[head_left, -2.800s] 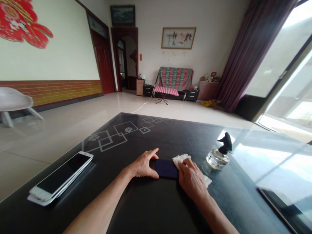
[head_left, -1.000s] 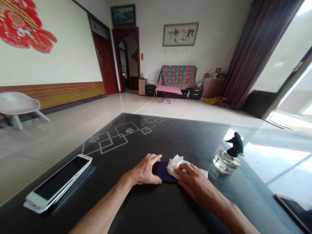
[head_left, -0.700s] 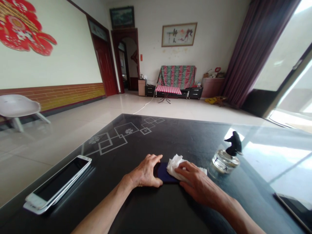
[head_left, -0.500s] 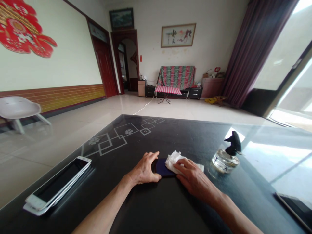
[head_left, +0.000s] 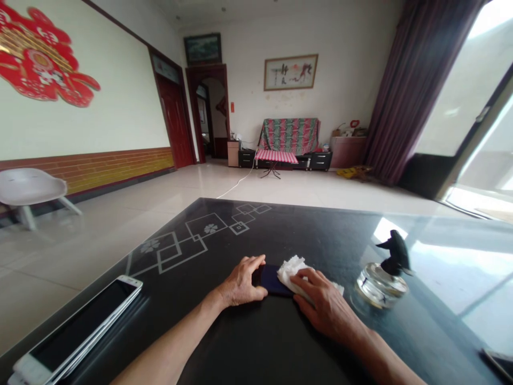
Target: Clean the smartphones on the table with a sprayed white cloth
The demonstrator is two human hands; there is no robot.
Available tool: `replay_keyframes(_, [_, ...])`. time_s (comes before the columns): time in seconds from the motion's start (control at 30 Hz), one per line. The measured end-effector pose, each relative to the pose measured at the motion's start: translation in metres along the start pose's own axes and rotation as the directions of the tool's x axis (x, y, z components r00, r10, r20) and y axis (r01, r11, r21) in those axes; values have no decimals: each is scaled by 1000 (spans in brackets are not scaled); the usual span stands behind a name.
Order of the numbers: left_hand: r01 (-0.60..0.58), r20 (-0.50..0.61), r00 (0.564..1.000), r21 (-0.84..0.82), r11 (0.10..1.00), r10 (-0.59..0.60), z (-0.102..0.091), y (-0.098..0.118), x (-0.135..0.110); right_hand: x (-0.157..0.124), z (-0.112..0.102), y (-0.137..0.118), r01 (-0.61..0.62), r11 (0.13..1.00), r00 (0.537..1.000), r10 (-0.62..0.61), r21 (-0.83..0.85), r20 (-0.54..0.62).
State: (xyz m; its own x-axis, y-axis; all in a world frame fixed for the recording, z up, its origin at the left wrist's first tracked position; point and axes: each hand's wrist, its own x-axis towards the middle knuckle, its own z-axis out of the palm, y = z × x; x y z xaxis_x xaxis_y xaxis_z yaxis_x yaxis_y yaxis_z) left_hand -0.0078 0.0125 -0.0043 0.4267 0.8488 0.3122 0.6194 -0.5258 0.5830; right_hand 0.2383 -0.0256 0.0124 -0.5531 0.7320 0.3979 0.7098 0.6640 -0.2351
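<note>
A dark blue phone (head_left: 274, 280) lies flat on the black table in front of me. My left hand (head_left: 245, 282) grips its left end, thumb on the near edge and fingers at the far edge. Under my right hand (head_left: 318, 295), a crumpled white tissue (head_left: 292, 269) is pressed onto the phone's right part, which it hides. The fingers of that hand are bent over the tissue. To the right of it stands a clear spray bottle (head_left: 380, 286) with a black trigger head.
At the left edge of the table (head_left: 224, 331) lies a stack of white phones (head_left: 82, 326). Another phone (head_left: 499, 363) is partly visible at the lower right. Beyond the table are a white chair (head_left: 32, 187) and a small checked table (head_left: 276, 156).
The view has tilted up slightly, so the table things appear lower. Both hands keep their places on the phone, and the tissue stays under my right hand.
</note>
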Motion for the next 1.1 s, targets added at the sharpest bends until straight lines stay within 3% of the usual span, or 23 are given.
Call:
replay_keyframes(0.37, [0,19,1000,-36,999,1,-4,1,5,5,3,-12,18,1000,999,-18,23,-27])
replay_keyframes(0.73, [-34,83,996,-82,996,40,-9,-7,6,27,14,-24,89,995,994,-91,38,55])
replay_keyframes(0.97, [-67,159,984,-109,992,84,-12,-19,7,14,17,-14,50,996,996,-43,77,-84])
replay_keyframes(1.1, [-79,171,981,-94,992,94,-15,-18,7,8,13,7,-79,997,977,82,24,-196])
